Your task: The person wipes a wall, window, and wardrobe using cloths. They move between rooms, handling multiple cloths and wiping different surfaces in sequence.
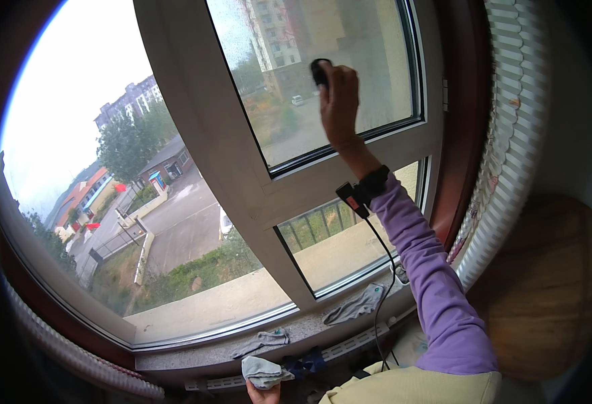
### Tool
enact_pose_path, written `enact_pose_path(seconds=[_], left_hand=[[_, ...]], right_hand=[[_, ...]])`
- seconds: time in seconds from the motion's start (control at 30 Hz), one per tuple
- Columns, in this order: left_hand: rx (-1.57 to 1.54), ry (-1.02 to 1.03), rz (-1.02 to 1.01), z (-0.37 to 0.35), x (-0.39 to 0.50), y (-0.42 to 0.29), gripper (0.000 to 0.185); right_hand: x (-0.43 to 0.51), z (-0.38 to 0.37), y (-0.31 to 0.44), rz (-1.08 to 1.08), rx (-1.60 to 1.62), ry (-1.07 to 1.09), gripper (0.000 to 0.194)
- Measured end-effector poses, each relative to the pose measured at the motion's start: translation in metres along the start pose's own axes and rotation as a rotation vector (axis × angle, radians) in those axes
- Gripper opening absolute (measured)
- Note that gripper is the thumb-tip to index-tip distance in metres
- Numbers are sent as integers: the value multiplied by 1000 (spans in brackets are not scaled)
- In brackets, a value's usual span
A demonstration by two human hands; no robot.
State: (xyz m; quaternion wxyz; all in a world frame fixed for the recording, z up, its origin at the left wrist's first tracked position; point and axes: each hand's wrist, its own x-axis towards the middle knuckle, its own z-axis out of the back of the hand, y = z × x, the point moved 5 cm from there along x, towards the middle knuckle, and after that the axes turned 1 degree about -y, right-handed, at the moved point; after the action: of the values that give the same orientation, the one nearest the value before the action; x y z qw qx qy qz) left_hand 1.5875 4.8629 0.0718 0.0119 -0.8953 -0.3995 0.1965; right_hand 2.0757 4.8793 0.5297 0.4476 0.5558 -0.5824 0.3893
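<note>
My right hand (342,106) is raised against the upper right window pane (382,65), gripping a small dark round object (320,72) whose exact kind is unclear. That pane looks hazy, with droplets towards its upper left. Low in the view, my left hand (264,394) holds a folded pale grey cloth (264,372) in front of the sill. On the stone windowsill (195,356) lie two grey socks, one sock (263,342) near the left hand and another sock (355,305) farther right.
A black cable (383,283) hangs from a device at my right wrist. Below the sill runs a white radiator (351,343) with dark blue fabric (306,362) on it. A white ruffled curtain (508,151) and a round wooden surface (538,303) are at the right.
</note>
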Motion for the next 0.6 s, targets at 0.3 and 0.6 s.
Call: enact_pose_path(seconds=[0.3,0.6], left_hand=[[369,-101,-109,-12,30,-9,32],[240,-142,-127,-13,2,-19,33]], right_hand=[[83,-11,-31,219,-127,27,42],[147,-8,-120,-420,-435,-262,27]])
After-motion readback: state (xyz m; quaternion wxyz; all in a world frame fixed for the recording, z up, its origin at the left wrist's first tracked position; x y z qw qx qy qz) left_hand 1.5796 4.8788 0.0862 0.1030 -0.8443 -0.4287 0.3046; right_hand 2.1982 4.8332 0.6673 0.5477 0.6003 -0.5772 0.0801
